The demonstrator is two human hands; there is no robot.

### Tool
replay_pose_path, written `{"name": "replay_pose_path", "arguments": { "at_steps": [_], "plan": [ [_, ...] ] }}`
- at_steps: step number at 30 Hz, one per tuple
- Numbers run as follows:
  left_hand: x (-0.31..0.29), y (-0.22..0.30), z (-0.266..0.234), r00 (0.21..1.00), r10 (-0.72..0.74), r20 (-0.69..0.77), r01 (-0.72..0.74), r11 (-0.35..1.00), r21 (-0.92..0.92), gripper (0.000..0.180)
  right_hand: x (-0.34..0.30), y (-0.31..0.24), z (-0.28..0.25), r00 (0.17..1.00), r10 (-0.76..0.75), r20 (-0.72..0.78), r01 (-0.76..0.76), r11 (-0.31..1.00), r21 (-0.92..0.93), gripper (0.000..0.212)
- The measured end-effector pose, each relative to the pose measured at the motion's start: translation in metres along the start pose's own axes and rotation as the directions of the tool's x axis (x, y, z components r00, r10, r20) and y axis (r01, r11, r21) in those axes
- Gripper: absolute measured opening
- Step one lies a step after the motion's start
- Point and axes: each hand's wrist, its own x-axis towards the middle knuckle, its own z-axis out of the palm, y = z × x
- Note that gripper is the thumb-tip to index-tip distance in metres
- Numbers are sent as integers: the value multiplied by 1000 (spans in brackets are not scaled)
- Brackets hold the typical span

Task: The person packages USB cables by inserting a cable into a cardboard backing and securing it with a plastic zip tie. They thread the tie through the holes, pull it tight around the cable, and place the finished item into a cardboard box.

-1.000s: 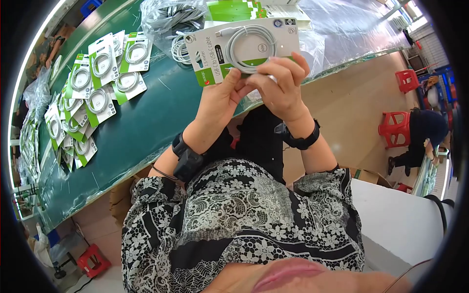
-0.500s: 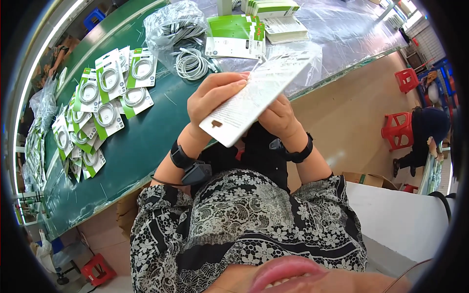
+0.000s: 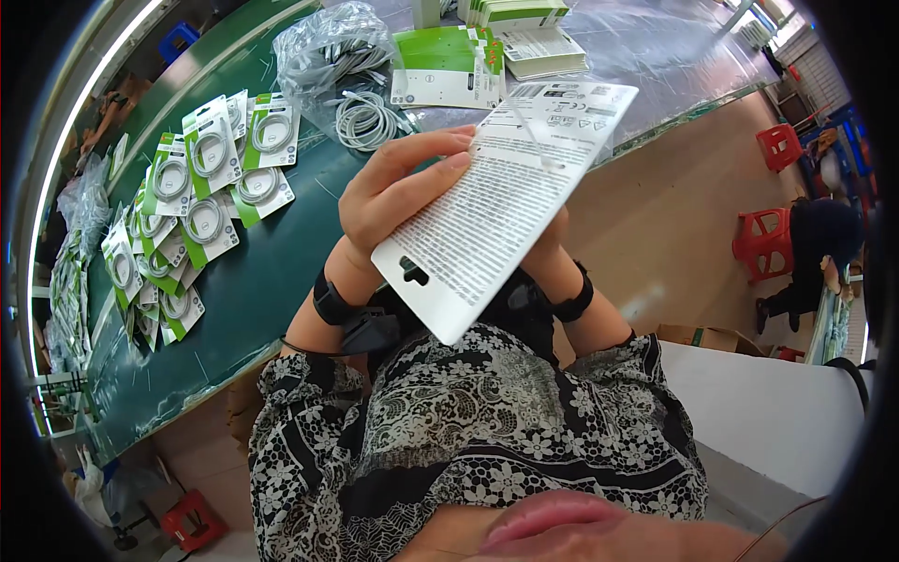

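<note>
Head view: left hand (image 3: 386, 195) grips a white card (image 3: 494, 208); right hand (image 3: 552, 251), behind it, is mostly hidden, grip unclear.

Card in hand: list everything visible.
The white card looks like stiff paperboard with rounded corners. Its visible face carries dense dark print, symbols near the upper end, and a hanging hole near the lower end. It slants from lower left to upper right, near the green table. The left hand grips its left edge; the right hand is behind, contact hidden.
</note>
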Motion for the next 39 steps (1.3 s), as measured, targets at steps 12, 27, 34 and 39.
{"name": "replay_pose_path", "arguments": {
  "at_steps": [12,27,34,39],
  "plan": [
    [-18,-3,16,994,-88,-69,84,995,-59,34,20,-15,16,932,356,-64,-295,849,438,35],
    [-28,2,19,990,-92,-111,76,988,-136,34,28,-24,19,768,633,-101,-576,751,324,21],
    [-25,3,18,985,-119,-121,102,985,-139,33,-2,7,23,870,482,-103,-396,809,434,27],
    [-27,3,16,986,-102,-130,81,984,-157,33,1,-4,20,832,553,42,-440,612,657,28]
  ]
}}
